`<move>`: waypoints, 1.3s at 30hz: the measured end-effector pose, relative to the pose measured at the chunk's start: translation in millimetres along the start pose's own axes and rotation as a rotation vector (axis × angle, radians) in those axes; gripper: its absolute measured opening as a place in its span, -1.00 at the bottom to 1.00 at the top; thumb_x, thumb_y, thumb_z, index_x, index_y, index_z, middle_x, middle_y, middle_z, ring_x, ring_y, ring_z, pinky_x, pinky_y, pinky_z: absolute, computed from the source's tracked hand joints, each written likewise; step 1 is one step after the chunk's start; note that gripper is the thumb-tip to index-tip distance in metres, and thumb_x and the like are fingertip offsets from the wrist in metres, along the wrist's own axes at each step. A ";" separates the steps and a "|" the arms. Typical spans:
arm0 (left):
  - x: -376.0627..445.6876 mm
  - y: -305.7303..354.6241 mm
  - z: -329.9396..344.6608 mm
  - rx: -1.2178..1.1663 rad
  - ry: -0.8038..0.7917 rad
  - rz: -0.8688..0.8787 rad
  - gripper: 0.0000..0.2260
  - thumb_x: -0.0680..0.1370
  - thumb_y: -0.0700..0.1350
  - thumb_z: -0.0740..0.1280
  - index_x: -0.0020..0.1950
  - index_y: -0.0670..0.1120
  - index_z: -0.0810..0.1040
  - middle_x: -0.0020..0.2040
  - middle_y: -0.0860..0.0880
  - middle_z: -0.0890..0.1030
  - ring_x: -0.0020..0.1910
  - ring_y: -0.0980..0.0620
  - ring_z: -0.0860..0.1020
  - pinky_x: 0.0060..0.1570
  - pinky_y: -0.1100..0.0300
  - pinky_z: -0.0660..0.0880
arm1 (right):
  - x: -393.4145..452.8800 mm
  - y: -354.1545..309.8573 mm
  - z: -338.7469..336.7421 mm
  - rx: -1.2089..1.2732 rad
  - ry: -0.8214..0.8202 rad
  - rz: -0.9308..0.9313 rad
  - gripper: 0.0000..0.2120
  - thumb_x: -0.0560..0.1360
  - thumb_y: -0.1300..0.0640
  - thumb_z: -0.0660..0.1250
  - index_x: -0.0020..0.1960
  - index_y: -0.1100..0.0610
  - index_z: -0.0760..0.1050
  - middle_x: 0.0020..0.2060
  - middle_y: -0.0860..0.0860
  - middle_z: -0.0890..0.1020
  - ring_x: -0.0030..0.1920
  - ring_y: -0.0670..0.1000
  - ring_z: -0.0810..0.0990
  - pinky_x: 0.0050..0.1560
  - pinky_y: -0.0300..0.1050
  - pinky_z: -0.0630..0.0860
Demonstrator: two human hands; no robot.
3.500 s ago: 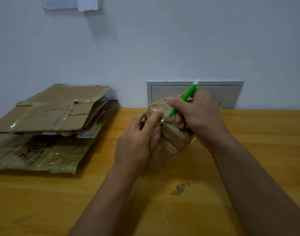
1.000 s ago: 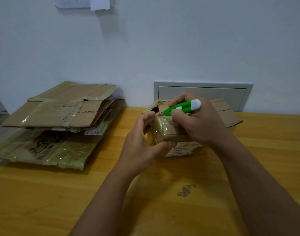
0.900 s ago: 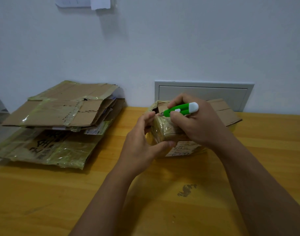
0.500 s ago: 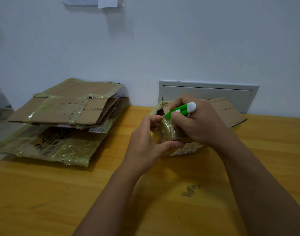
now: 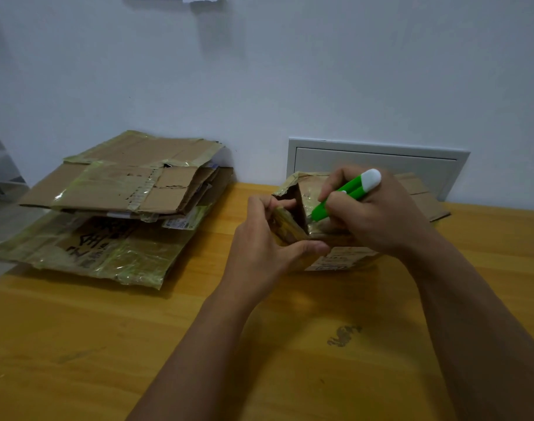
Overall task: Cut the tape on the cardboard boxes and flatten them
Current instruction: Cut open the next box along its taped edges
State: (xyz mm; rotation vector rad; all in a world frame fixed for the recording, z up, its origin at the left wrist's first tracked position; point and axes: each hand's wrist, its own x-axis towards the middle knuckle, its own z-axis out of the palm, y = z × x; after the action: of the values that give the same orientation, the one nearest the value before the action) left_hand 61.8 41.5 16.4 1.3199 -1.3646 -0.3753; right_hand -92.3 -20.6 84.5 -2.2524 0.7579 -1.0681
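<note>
Slicing the corner seam: my right hand (image 5: 378,214) grips the green cutter (image 5: 344,196), tip in the small box (image 5: 335,256) near the wall panel (image 5: 378,153); my left hand (image 5: 259,247) has its fingers (image 5: 308,247) pinching the flap. I'd judge short strokes away from them safest.

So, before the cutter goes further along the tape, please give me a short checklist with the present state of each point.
1. Right hand grips the green cutter: ok.
2. Left hand holds the small box steady: ok.
3. Left fingers away from the cutter tip: not ok, they lie close beside it.
4. Box rests on the table: ok.
5. Blade out and in the tape: cannot tell.
6. Flattened cardboard pile lies apart: ok.
</note>
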 end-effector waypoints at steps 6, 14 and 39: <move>0.5 -2.4 0.7 -0.013 0.044 0.020 -0.36 0.18 0.16 0.56 0.14 0.06 0.36 0.12 0.17 0.52 0.08 0.32 0.51 -0.11 0.45 0.48 | 0.8 3.0 3.3 0.318 0.255 0.031 -0.88 0.53 0.22 0.27 -0.15 0.07 0.51 -0.38 0.01 0.61 -0.34 0.01 0.60 -0.32 -0.02 0.56; 2.2 -11.3 2.9 0.181 0.208 0.272 -0.39 0.28 0.15 0.53 0.21 0.02 0.35 0.13 0.16 0.38 0.14 0.35 0.39 0.07 0.51 0.39 | -8.6 15.1 21.0 0.051 0.378 -0.174 -0.71 0.62 0.03 0.22 0.34 -0.07 0.45 0.00 -0.09 0.67 -0.03 -0.12 0.65 -0.10 -0.09 0.62; -19.4 -19.3 17.3 0.185 -0.360 -0.183 -0.63 0.58 -0.02 0.28 0.34 0.23 0.26 0.17 0.05 0.53 0.05 0.04 0.51 0.04 0.09 0.48 | -88.5 64.6 54.9 -0.074 0.353 0.068 -0.64 0.53 -0.18 0.10 0.25 -0.04 0.32 0.29 -0.11 0.48 0.28 -0.16 0.43 0.16 -0.18 0.41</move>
State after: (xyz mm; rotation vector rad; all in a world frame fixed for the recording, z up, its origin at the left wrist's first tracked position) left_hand 51.0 43.7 -14.1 1.5907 -1.6090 -0.6484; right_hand -111.6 6.1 -33.5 -2.1047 1.0232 -1.4471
